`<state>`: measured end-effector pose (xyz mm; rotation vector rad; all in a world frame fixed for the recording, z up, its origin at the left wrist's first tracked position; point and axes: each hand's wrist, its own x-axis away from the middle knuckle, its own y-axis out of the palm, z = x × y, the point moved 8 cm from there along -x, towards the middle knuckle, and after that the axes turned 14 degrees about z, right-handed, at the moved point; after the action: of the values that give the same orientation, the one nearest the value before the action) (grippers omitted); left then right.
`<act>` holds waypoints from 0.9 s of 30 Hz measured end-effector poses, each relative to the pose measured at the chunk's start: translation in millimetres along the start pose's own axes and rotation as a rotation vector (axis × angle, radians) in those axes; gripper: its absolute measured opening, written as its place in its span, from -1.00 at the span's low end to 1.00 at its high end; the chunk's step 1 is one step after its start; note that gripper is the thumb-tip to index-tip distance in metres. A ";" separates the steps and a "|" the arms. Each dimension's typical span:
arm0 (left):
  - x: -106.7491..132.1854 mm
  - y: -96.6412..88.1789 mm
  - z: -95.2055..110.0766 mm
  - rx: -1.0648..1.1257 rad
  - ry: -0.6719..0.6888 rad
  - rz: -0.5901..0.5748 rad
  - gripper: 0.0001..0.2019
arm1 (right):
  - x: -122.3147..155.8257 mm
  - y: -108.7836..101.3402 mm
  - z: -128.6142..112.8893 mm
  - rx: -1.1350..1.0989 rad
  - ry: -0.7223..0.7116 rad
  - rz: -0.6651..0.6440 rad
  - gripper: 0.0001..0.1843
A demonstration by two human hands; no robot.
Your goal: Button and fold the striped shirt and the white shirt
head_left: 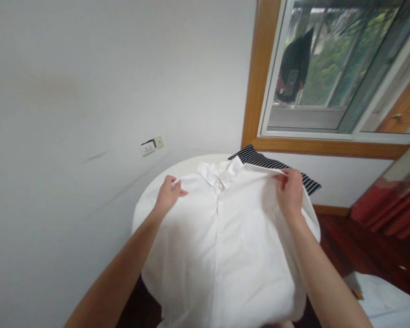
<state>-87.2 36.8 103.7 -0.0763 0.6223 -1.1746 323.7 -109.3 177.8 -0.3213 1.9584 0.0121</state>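
A white button-up shirt lies spread front side up on a round white table, its collar at the far side and its lower part hanging over the near edge. My left hand pinches the shirt at the left shoulder between thumb and fingers. At the other shoulder, my right hand grips the cloth, with the fabric drawn taut from the collar. The sleeves are mostly hidden.
Black-and-white striped cloth lies at the table's far right edge, partly under the shirt. Behind stand a white wall with a socket and a wood-framed window. A red curtain hangs at right; white material lies lower right.
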 end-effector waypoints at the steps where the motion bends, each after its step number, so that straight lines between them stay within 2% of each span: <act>1: 4.6 -11.9 12.0 0.091 0.062 0.067 -0.76 | -14.8 -11.0 -9.7 -0.039 -0.061 0.077 -0.77; 2: 7.9 -24.0 23.6 0.146 0.128 0.134 -0.76 | -30.4 -17.3 -18.4 -0.066 -0.118 0.141 -0.81; 4: 8.0 -44.1 44.1 0.168 0.241 0.259 -0.75 | -64.3 -10.6 -31.8 -0.097 -0.209 0.193 -0.82; 6: -4.6 -53.7 58.8 0.140 0.310 0.357 -0.78 | -98.7 19.8 -38.4 -0.101 -0.260 0.180 -0.82; 7: -16.2 -53.4 63.5 0.123 0.335 0.391 -0.79 | -113.5 44.3 -39.3 -0.090 -0.277 0.129 -0.80; 9: -48.4 -42.0 66.4 0.086 0.380 0.430 -0.83 | -133.2 101.4 -36.8 -0.059 -0.308 0.019 -0.77; 11: -87.8 -20.6 59.5 0.016 0.399 0.465 -0.89 | -135.3 165.5 -25.9 -0.011 -0.297 -0.149 -0.73; 14: -142.0 19.7 32.3 -0.168 0.327 0.490 -0.94 | -107.2 245.6 -5.6 0.075 -0.291 -0.374 -0.64; 16: -162.0 45.0 8.4 -0.248 0.229 0.462 -0.88 | -78.0 278.7 9.1 0.168 -0.259 -0.496 -0.60; 18: -163.1 70.2 -8.7 -0.298 0.217 0.375 -0.69 | -49.6 292.3 19.1 0.234 -0.222 -0.577 -0.51; 21: -136.1 104.9 -26.4 -0.376 0.258 0.196 -0.44 | -6.9 290.8 21.1 0.306 -0.256 -0.763 -0.40; 24: -90.9 130.8 -35.2 -0.487 0.330 0.028 -0.45 | 36.7 268.7 7.4 0.262 -0.372 -0.950 -0.49; 27: -45.0 143.0 -38.2 -0.622 0.424 -0.139 -0.52 | 85.1 233.8 -4.6 0.197 -0.402 -1.117 -0.58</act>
<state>2.8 143.8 37.7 -0.4096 1.3633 -1.0999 234.8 96.6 70.0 -1.1358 1.1650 -0.7674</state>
